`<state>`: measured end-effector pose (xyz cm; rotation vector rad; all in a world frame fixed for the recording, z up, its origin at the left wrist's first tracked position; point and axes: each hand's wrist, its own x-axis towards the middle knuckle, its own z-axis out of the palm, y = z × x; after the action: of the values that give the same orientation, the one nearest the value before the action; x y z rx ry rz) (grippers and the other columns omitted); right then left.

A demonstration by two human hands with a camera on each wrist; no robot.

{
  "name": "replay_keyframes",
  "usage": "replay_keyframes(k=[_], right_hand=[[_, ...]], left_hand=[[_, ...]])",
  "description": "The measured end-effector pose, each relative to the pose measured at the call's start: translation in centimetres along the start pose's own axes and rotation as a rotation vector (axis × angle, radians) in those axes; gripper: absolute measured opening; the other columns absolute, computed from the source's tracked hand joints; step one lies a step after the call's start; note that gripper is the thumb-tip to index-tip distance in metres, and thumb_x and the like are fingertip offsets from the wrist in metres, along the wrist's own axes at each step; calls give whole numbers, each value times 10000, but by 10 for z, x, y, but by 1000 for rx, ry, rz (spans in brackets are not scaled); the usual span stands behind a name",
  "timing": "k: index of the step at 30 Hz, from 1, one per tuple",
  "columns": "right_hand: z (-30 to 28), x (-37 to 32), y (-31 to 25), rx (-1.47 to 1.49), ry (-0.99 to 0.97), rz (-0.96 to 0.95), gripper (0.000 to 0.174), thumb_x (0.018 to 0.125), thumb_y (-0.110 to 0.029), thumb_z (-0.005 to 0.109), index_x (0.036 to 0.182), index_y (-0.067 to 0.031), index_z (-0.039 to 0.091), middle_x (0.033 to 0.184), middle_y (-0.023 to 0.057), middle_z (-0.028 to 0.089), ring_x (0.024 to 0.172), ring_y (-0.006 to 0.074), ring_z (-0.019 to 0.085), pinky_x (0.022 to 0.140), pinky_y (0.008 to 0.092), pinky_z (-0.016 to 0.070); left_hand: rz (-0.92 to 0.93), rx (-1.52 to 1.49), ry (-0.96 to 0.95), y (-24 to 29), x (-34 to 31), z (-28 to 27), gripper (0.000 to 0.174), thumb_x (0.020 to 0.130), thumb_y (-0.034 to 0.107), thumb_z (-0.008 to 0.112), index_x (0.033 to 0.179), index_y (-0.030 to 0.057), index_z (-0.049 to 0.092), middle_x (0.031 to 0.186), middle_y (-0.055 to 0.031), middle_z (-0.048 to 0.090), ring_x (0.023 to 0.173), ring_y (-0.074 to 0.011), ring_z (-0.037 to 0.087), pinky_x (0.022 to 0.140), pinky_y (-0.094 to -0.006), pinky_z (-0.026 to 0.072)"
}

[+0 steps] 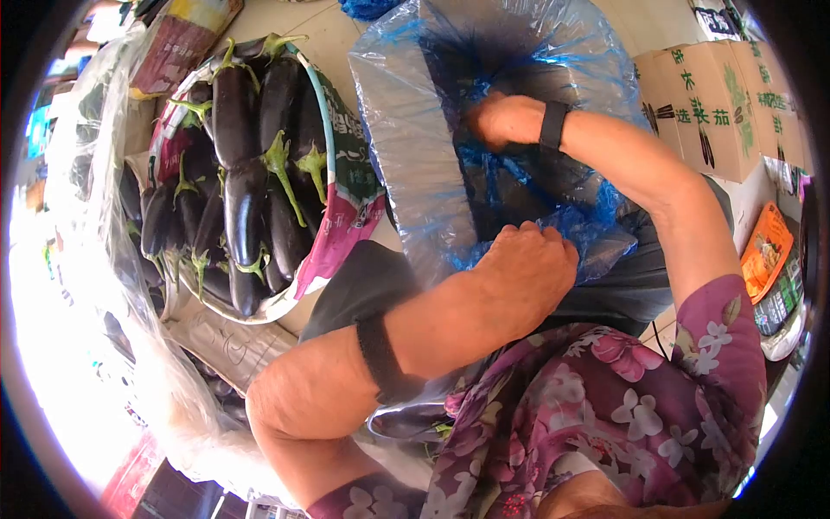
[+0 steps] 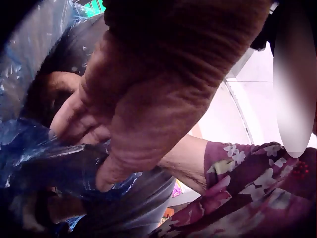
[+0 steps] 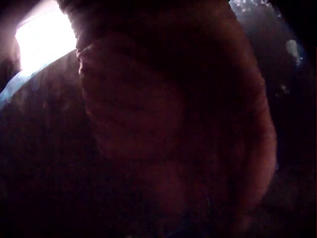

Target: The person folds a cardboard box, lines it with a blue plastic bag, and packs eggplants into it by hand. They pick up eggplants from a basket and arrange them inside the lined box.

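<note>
A translucent blue plastic bag (image 1: 415,164) stands wide, its mouth facing up, in front of the person. The left hand (image 1: 527,272) holds its near edge; in the left wrist view the thumb and fingers of that hand (image 2: 143,109) pinch the gathered blue film (image 2: 64,161). The right hand (image 1: 501,121) reaches down inside the bag, its fingertips hidden in shadow. In the right wrist view the right hand (image 3: 173,124) is very dark, and whether it holds anything cannot be told.
Left of the bag, a round-mouthed sack (image 1: 324,164) is full of dark eggplants (image 1: 242,208). Clear plastic sheeting (image 1: 95,208) hangs at the far left. Cardboard boxes (image 1: 705,108) stand at the right, near an orange packet (image 1: 767,251). The person's knees are beside the bag.
</note>
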<state>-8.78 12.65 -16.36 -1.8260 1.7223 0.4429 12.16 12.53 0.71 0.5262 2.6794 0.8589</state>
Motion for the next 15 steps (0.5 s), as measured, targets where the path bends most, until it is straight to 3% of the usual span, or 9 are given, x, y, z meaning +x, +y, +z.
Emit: replay_keyframes(k=[1, 2, 4, 8, 10, 12, 13, 15], right_hand=[[7, -4, -8, 12, -128, 70, 183, 695, -158, 730, 863, -96, 770, 898, 168, 724, 858, 360, 690, 744, 478, 542], [1, -15, -18, 42, -273, 47, 251, 792, -182, 719, 1006, -55, 748, 1083, 139, 717, 1004, 319, 687, 817, 444, 559], [37, -7, -26, 12, -375, 109, 253, 791, -185, 715, 1009, -60, 746, 1045, 156, 719, 975, 326, 688, 807, 445, 556], [39, -3, -37, -36, -390, 118, 277, 793, -217, 687, 1020, -63, 726, 997, 150, 716, 911, 368, 678, 717, 472, 538], [14, -10, -26, 14, -329, 59, 263, 797, -213, 684, 1006, -59, 723, 969, 159, 712, 902, 370, 676, 725, 476, 535], [5, -50, -26, 56, -263, 7, 249, 801, -210, 682, 993, -56, 720, 942, 167, 709, 892, 371, 674, 733, 480, 532], [-10, -57, -23, 73, -226, -15, 242, 803, -208, 681, 986, -54, 719, 928, 171, 707, 888, 372, 673, 737, 481, 530], [-41, -69, -22, 110, -153, -62, 229, 807, -205, 678, 972, -50, 716, 900, 180, 704, 878, 373, 671, 745, 485, 527]], left_hand=[[-2, 0, -1, 1, -1, -1, 314, 739, 88, 679, 1021, -14, 584, 939, -184, 649, 842, -325, 666, 684, -411, 560], [6, 17, 5, 1, -2, -2, 306, 743, 86, 678, 1017, -11, 584, 939, -184, 648, 846, -321, 666, 684, -411, 558], [5, 40, 16, 0, -5, -10, 299, 746, 84, 677, 1014, -9, 584, 940, -183, 647, 850, -318, 665, 685, -411, 556], [-90, 3, 144, 0, -15, -52, 304, 806, 137, 683, 1065, 13, 585, 935, -151, 639, 865, -349, 655, 750, -430, 551], [-88, -2, 328, -3, -27, -74, 216, 781, 88, 690, 949, -32, 625, 972, -198, 660, 924, -355, 668, 757, -419, 565], [-103, -177, 359, -9, -44, -104, 385, 838, 99, 680, 1196, -10, 588, 995, -161, 670, 961, -321, 660, 819, -407, 548], [-96, -164, 368, -13, -54, -112, 385, 838, 99, 680, 1196, -10, 588, 995, -161, 670, 961, -321, 660, 819, -407, 548], [-158, -556, 412, -23, -75, -126, 424, 878, 67, 655, 1283, -25, 572, 1087, -161, 687, 1020, -245, 655, 869, -349, 531]])
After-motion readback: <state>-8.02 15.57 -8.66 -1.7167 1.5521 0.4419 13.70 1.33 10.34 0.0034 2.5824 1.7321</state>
